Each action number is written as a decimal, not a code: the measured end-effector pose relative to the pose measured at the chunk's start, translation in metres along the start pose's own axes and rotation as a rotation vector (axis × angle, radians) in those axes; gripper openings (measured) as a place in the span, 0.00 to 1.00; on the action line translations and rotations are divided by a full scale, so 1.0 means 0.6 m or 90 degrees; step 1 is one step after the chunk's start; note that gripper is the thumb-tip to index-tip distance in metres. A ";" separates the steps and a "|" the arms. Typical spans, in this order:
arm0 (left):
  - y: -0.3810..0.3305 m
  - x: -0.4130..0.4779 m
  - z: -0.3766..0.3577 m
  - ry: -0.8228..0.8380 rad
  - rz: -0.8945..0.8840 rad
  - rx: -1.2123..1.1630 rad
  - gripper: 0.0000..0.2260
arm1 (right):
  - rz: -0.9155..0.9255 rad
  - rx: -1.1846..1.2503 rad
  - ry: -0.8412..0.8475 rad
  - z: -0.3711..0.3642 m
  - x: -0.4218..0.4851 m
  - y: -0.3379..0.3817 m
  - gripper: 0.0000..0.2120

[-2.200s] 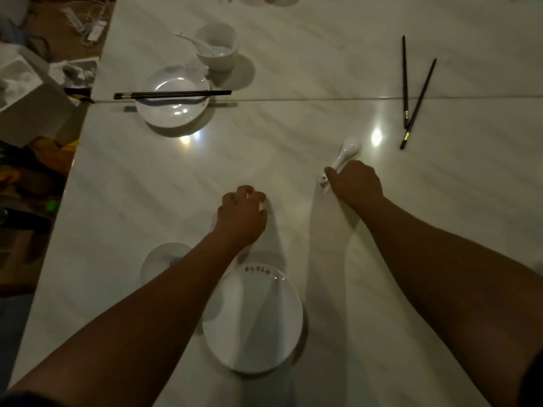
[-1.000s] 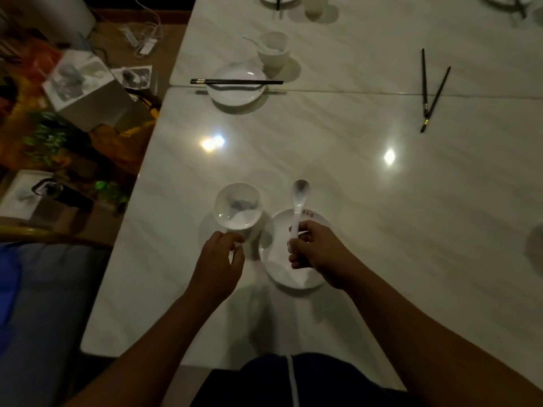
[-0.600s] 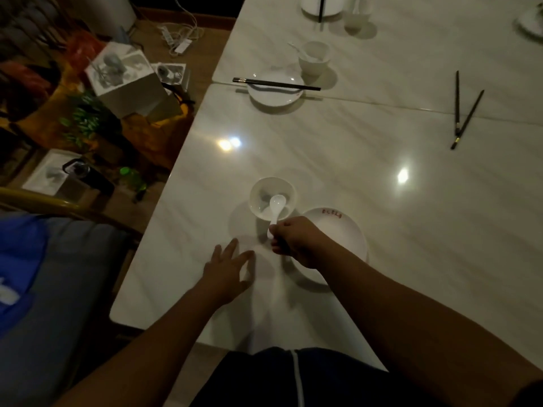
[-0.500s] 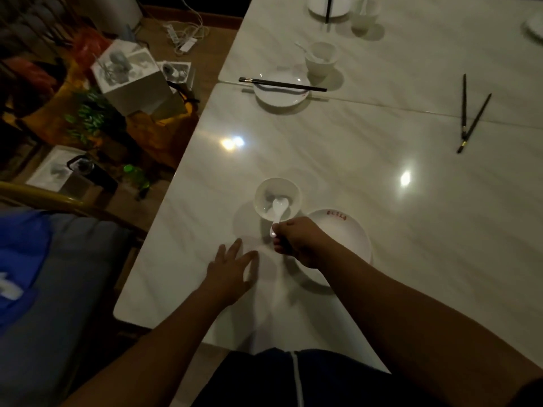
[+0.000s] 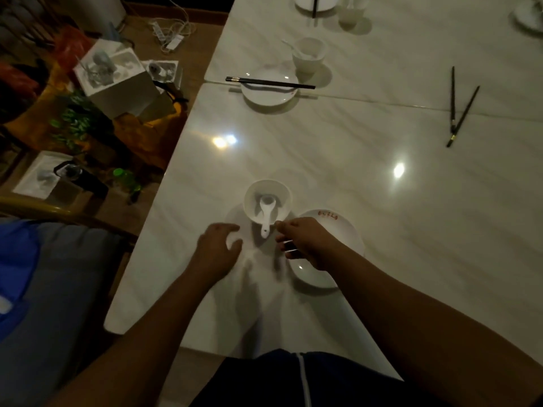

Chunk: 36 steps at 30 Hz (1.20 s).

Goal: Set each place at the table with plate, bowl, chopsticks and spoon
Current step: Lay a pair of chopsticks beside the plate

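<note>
On the near part of the counter [image 5: 323, 160] stands a white bowl [image 5: 282, 194], and a white spoon [image 5: 266, 213] lies in it, its handle sticking over the near rim. Just right of the bowl is a plate [image 5: 348, 232]. The right hand [image 5: 305, 243] hovers over this plate beside the spoon handle, fingers loose, grasping nothing. The left hand [image 5: 219, 246] rests relaxed on the counter. Farther away, black chopsticks [image 5: 270, 83] lie across a second plate [image 5: 269, 94], and a second bowl [image 5: 310, 58] beside it holds a spoon. A loose pair of chopsticks [image 5: 458, 110] lies far right.

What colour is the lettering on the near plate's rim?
Red, on the near plate; head view.
</note>
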<state>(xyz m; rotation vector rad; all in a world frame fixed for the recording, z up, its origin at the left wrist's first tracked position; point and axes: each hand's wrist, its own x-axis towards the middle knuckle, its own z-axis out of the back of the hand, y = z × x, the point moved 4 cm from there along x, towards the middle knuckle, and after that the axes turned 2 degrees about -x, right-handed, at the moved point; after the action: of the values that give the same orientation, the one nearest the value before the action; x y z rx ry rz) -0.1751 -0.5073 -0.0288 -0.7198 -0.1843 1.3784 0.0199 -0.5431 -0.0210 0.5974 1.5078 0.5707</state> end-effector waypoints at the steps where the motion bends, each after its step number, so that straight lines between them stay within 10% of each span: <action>1: -0.022 0.011 0.015 -0.033 -0.027 -0.003 0.16 | 0.012 -0.034 -0.019 0.020 -0.005 -0.002 0.12; 10: -0.303 0.098 -0.093 0.070 -0.241 -0.023 0.12 | 0.054 -0.049 -0.250 0.313 -0.049 -0.025 0.06; 22: -0.588 0.276 -0.365 0.193 -0.228 0.062 0.14 | 0.093 -0.270 -0.480 0.782 0.079 0.022 0.11; 36: -0.855 0.587 -0.507 0.099 -0.358 0.206 0.15 | 0.214 -0.594 -0.543 0.953 0.244 0.130 0.13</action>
<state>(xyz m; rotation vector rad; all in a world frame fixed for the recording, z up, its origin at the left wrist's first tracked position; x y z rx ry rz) 0.4827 -0.2966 -0.0766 -0.4517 -0.0310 0.7852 0.5920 -0.3921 -0.0879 0.2713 0.2489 1.0202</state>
